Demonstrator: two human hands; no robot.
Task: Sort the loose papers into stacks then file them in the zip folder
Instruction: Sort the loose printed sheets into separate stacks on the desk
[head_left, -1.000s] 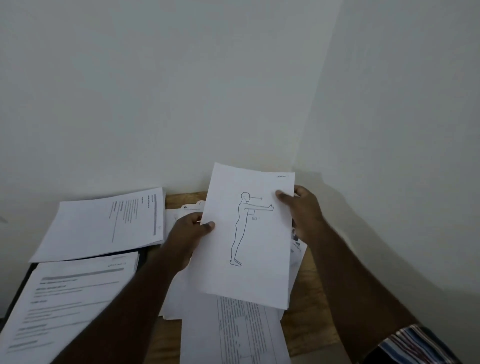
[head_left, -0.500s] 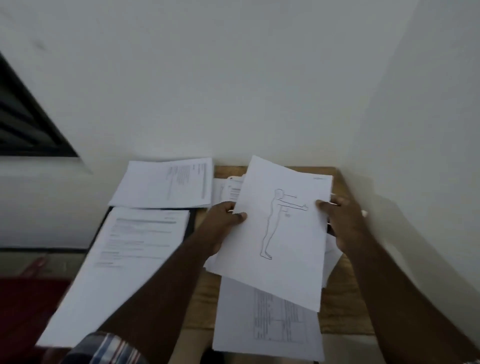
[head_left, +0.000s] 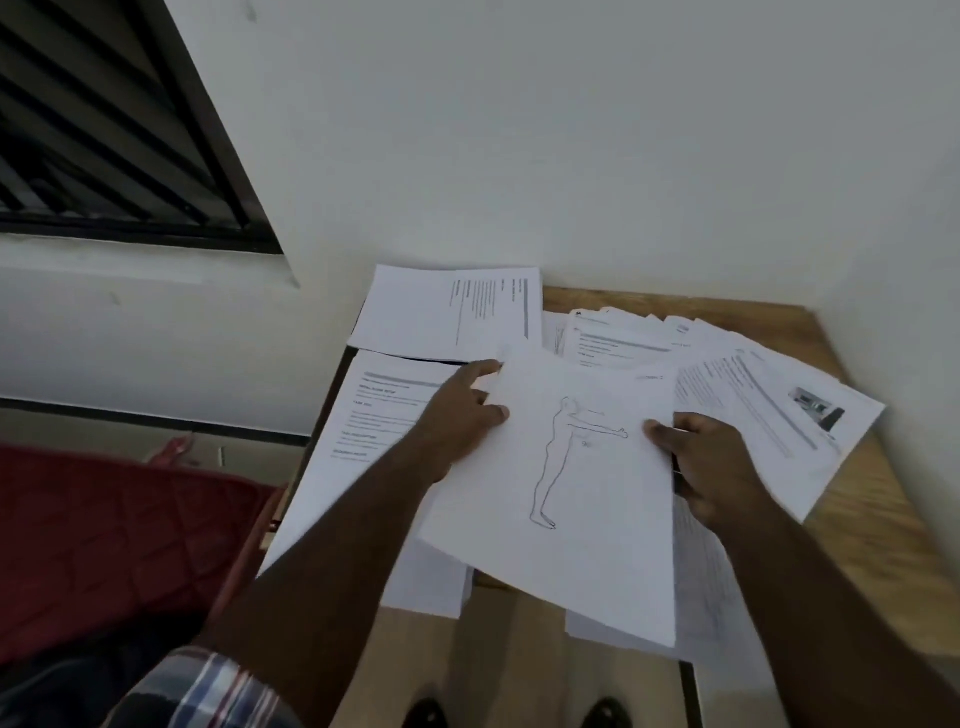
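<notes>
A white sheet with an outline drawing of a standing figure is held above the wooden table. My left hand pinches its left edge, thumb on top. My right hand pinches its right edge. Under it lies a fanned heap of loose printed papers. Two sorted sheets lie at the left: a text page and another text page behind it. A dark edge shows under the left pages; I cannot tell whether it is the zip folder.
White walls close the table's back and right sides. A dark barred window is at upper left. A red cloth surface lies left of the table. Shoes show on the floor below.
The camera has swung left and down, bringing the window and red cloth into view. The figure sheet, still held by both hands, has come lower and tilted over the heap.
</notes>
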